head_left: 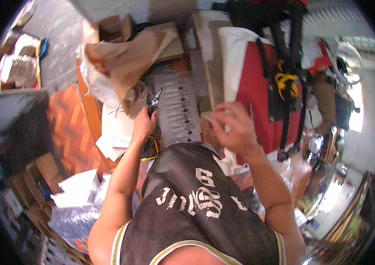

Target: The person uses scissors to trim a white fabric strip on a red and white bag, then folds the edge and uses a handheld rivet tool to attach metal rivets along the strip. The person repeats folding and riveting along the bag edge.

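My left hand point(143, 125) is closed round the dark body of a tool with a silver pointed tip point(157, 96); its exact kind is unclear. The tip points away over the left edge of a long grey panel point(173, 108) in front of me. Along the panel's right side runs a row of small dark pieces point(186, 121). Over the panel's right side hovers my right hand point(236, 130), its fingers bent in toward the thumb. Whatever they pinch, if anything, is too small and blurred to name. A black case with a yellow rim point(151, 148) sits beside my left wrist.
Crumpled brown paper point(130, 66) and white sheets point(111, 130) lie to the left. A red and white cloth-like sheet point(253, 95) is on the right, with black straps and a yellow cord bundle point(286, 81) on it. Bubble wrap point(74, 221) and cardboard boxes point(46, 170) stand lower left.
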`<state>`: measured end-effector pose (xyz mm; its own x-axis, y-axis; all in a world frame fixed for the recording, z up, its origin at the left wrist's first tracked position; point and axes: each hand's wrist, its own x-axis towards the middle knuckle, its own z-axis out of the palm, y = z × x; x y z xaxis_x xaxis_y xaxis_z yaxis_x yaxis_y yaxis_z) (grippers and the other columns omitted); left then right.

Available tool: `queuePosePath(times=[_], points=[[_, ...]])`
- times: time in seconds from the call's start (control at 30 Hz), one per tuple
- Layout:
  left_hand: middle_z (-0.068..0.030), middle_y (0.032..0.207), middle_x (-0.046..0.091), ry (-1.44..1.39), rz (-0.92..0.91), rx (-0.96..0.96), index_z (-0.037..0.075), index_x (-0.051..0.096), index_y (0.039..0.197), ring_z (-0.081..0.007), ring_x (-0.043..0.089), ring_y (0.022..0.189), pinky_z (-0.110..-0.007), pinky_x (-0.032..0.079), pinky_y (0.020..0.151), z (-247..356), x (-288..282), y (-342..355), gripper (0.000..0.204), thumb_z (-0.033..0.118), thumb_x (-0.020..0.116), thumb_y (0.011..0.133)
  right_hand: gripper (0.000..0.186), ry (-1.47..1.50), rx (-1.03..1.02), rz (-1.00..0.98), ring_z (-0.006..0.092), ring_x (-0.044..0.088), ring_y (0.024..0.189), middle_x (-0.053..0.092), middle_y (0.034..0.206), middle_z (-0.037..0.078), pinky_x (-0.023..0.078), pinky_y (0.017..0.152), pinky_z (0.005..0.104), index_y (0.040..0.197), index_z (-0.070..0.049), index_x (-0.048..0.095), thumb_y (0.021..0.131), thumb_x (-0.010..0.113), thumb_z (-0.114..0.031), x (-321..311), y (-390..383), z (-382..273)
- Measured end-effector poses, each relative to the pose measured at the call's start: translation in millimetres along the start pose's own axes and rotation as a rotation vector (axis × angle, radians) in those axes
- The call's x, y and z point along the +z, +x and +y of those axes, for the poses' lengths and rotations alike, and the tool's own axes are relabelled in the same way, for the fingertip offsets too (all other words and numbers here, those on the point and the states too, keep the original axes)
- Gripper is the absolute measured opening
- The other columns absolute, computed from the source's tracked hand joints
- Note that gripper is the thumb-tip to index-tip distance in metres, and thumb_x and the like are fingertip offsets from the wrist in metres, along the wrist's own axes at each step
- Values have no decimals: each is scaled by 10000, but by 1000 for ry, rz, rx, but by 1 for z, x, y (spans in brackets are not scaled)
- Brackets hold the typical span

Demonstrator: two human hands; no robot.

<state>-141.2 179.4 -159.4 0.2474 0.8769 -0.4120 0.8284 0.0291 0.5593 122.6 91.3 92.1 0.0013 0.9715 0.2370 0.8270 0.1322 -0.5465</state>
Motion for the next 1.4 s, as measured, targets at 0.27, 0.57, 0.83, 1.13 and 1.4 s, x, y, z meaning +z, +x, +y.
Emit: queuePosePath(times=[0.27, 0.57, 0.83, 1.13, 1.4], points=[[-253, 1154, 650, 116, -212, 97, -9, 578, 1184, -406, 656, 1028, -502, 525, 875, -23, 77, 26, 383, 224, 619, 883, 117, 223, 271, -97, 319, 691, 880, 709, 934, 147, 553, 796, 397, 943, -23, 717, 854, 711, -99, -2, -124, -44], [-239, 1081, 675, -105, 251, 61, 24, 680, 1023, -399, 643, 1025, -475, 517, 905, -49, 29, -96, 269, 207, 657, 828, 104, 516, 145, -239, 283, 696, 835, 706, 877, 147, 547, 767, 360, 915, -8, 722, 827, 719, -64, 13, -150, -53], [-222, 1090, 705, -47, 120, -676, 70, 745, 1017, -382, 681, 1036, -473, 541, 876, -278, 89, -376, 350, 317, 590, 822, 153, 531, 3, -456, 257, 718, 845, 719, 942, 157, 572, 765, 331, 963, -6, 731, 839, 727, -95, 39, -159, -91], [-221, 1076, 714, -84, -124, -671, 57, 746, 1025, -356, 693, 1039, -475, 535, 901, -409, 73, -434, 386, 362, 596, 841, 254, 51, -28, -726, 277, 720, 831, 728, 892, 149, 573, 780, 376, 994, -49, 742, 833, 720, -245, 193, -183, -114], [-63, 944, 701, -718, 424, -620, 2, 687, 1074, -147, 667, 736, -276, 545, 652, -522, -150, -435, 223, 163, 659, 922, 369, 17, 172, -1067, 310, 703, 1019, 740, 1069, 142, 547, 914, 396, 1082, -79, 743, 834, 697, -347, 398, -127, -231]])
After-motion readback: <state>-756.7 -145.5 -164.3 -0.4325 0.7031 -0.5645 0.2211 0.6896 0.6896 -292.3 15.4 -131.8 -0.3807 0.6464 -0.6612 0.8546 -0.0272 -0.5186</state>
